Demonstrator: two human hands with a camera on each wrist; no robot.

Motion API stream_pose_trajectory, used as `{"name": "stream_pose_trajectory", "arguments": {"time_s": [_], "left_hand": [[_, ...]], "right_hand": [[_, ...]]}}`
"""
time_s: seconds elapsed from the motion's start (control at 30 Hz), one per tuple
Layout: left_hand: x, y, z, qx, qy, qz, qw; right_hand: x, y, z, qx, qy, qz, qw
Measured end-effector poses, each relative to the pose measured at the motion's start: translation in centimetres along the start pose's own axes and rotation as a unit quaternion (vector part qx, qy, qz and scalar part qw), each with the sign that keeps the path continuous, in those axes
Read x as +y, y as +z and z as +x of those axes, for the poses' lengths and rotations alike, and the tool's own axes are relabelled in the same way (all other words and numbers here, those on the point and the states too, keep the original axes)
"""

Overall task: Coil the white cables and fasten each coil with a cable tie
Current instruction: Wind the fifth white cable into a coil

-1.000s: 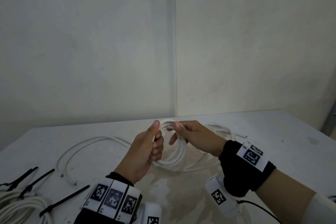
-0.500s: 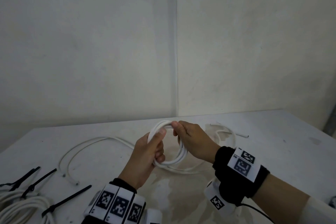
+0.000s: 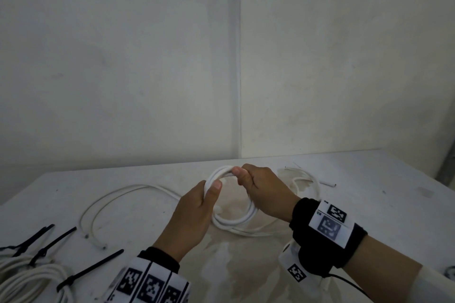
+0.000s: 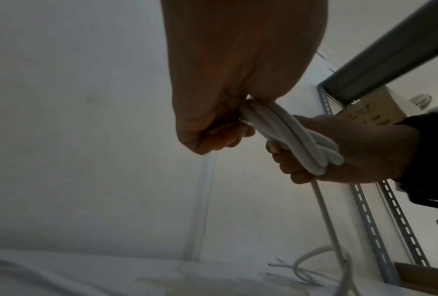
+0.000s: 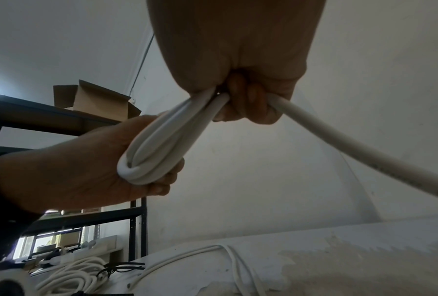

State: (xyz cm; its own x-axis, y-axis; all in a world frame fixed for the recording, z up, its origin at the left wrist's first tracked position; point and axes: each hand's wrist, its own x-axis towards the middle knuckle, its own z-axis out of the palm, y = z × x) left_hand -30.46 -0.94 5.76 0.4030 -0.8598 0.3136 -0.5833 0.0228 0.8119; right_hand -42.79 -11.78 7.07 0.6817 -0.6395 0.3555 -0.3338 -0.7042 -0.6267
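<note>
Both hands hold a coil of white cable (image 3: 235, 219) upright above the white table (image 3: 369, 204). My left hand (image 3: 197, 206) grips the coil's left side, thumb along the strands. At the top right of the coil my right hand (image 3: 256, 187) grips the strands in a fist. The bundled strands (image 4: 288, 138) run between the two hands in the left wrist view. In the right wrist view the coil (image 5: 162, 144) shows edge-on and a loose length (image 5: 352, 148) leaves my right fist. The cable's free tail (image 3: 305, 179) lies on the table behind my right hand.
Another white cable (image 3: 110, 204) loops on the table to the left. A finished coil (image 3: 27, 280) lies at the front left, with black cable ties (image 3: 91, 268) beside it. Walls meet in a corner behind the table. Shelving (image 5: 61, 124) with a cardboard box stands at the side.
The coil has been raised a little and tightened. My right hand moved left and closed over the top of the coil; my left hand slid up its left side.
</note>
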Motion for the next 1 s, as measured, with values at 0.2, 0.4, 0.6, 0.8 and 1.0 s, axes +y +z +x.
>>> {"name": "stream_pose_trajectory", "arguments": {"time_s": [0.2, 0.4, 0.6, 0.8, 1.0], "left_hand": [[0.5, -0.1, 0.8, -0.033, -0.035, -0.066, 0.997], [0.8, 1.1, 1.0, 0.030, -0.028, -0.118, 0.992], [-0.1, -1.2, 2.0, 0.122, -0.050, -0.183, 0.974], [-0.9, -2.8, 2.6, 0.161, -0.074, -0.236, 0.956], [-1.0, -4.1, 2.9, 0.219, -0.074, -0.303, 0.924]], "right_hand": [[0.0, -0.4, 0.3, -0.025, -0.012, -0.011, 1.000], [0.5, -0.5, 0.7, -0.042, -0.015, 0.027, 0.999], [3.2, -1.4, 0.1, -0.064, -0.022, 0.019, 0.998], [6.6, -2.9, 0.5, -0.052, -0.025, -0.189, 0.980], [9.5, -4.8, 1.5, -0.035, -0.003, -0.346, 0.938]]}}
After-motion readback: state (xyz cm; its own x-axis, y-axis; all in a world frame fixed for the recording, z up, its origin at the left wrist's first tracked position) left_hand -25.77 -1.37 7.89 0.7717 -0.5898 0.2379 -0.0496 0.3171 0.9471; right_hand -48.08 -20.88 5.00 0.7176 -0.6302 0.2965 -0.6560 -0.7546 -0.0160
